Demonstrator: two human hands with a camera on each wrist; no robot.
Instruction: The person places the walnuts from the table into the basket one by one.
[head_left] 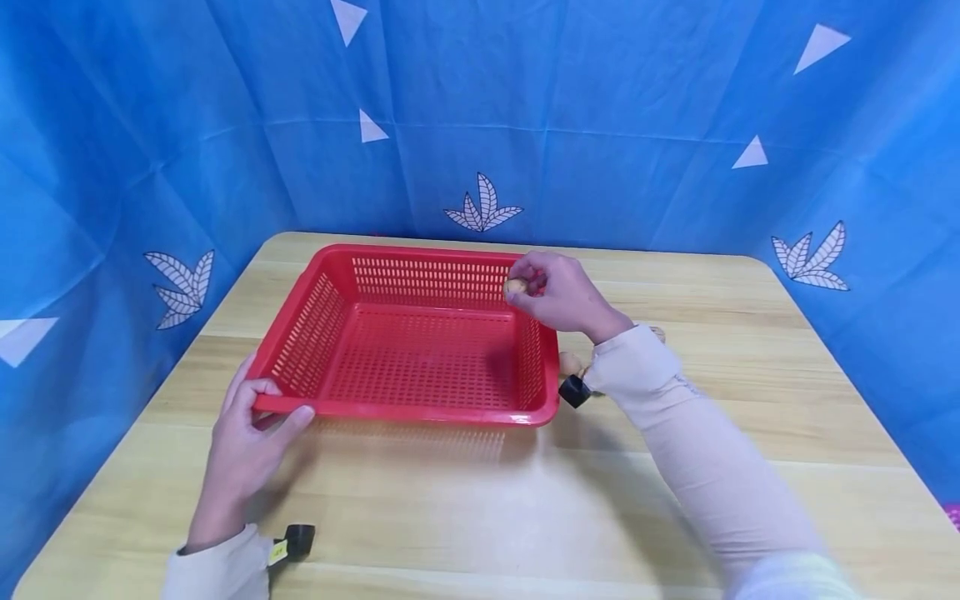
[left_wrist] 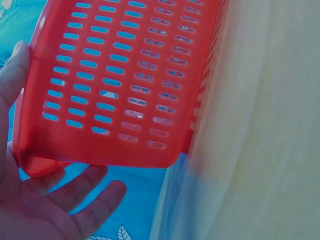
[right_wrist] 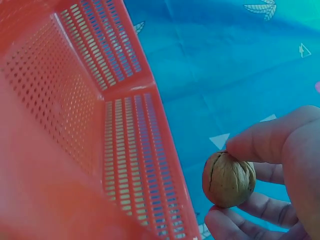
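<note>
A red plastic basket [head_left: 420, 414] with slotted walls sits on the table, its inside bare in the head view. My left hand [head_left: 246, 442] grips the rim at its near left corner; in the left wrist view the thumb [left_wrist: 15, 75] lies along one side and the other fingers reach under the corner. Above the right end of the basket, my right hand [head_left: 558, 292] pinches a walnut [right_wrist: 228, 180] between thumb and fingertips. The walnut's brown shell shows a dark seam in the right wrist view.
Right of the basket lie a round tan thing [head_left: 570, 364], likely another walnut, and a second brown piece [head_left: 657, 333], both partly hidden by my right sleeve [head_left: 705, 450]. A blue curtain [head_left: 637, 100] hangs behind and beside the wooden table [head_left: 750, 367].
</note>
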